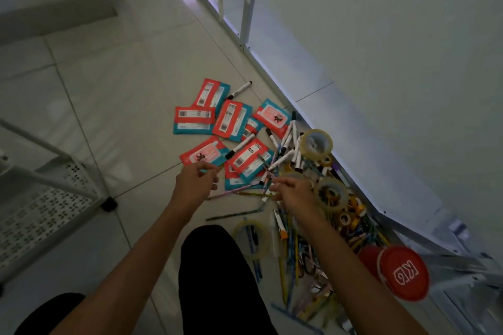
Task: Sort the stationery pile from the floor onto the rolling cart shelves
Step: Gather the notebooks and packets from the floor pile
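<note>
The stationery pile (285,171) lies on the tiled floor (130,95) along the foot of a white wall panel (381,62). Its upper part is a spread of red-and-teal packets (231,119), some overlapping, with white markers (288,152) lying across and beside them; one marker (239,89) lies apart at the top edge. To the right sit rolls of clear tape (317,143), with smaller yellow rolls (353,207) lower down, and a heap of pencils and pens (294,253) trails toward the bottom. Another clear tape roll (251,236) lies beside a dark trouser leg (217,280). A red lid (402,272) with white letters sits at the pile's lower right.

The left hand (194,185) hovers over the lowest packet (202,155), its fingers (211,168) curled toward the packet's edge; whether they pinch it cannot be told. The right hand (294,193) reaches into the pencils, fingers loosely bent, seemingly touching a thin stick, though the grip is unclear.

The white perforated rolling cart shelf (40,198) stands at the left, well apart from the pile.
</note>
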